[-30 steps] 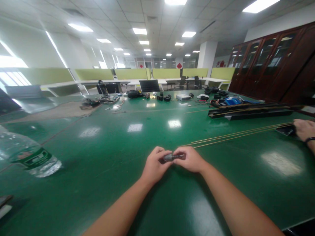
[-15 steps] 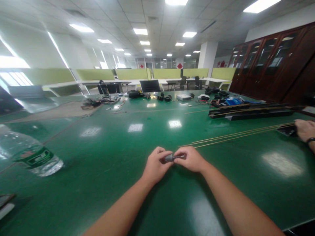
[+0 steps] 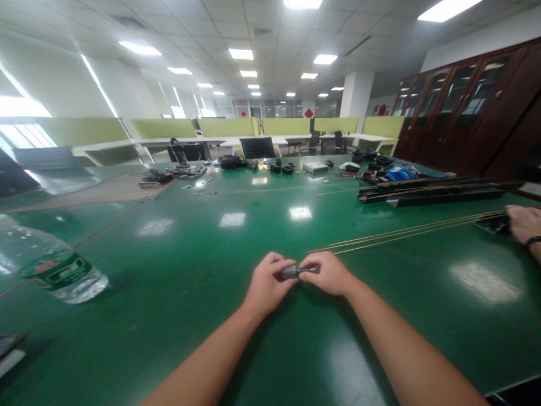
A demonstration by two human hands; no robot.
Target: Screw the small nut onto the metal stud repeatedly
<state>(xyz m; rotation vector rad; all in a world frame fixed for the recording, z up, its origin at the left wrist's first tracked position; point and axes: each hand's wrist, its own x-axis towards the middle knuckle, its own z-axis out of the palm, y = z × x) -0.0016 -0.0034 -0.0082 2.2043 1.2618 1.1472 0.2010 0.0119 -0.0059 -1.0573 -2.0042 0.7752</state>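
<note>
Hands (image 3: 267, 286) unmoved, pinching — rounded grey part (image 3: 290, 272)

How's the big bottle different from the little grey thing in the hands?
The bottle is clear; the grey thing isn't. The bottle is big, the grey thing small. No hand touches the bottle, but the left hand and right hand hold the grey thing.

A clear bottle (image 3: 70, 270) with a green label stands on the left of the green worktop (image 3: 177, 338), and a brown sheet (image 3: 101, 193) lies beyond it. Thin rods (image 3: 406, 231) stretch across the right side, nearer than the black rails (image 3: 439, 197) and a blue item (image 3: 400, 174). Farther back are a white box (image 3: 315, 167), a black chair (image 3: 257, 148), yellow-green partitions (image 3: 285, 126) and, at right, a dark red cabinet (image 3: 454, 115).
</note>
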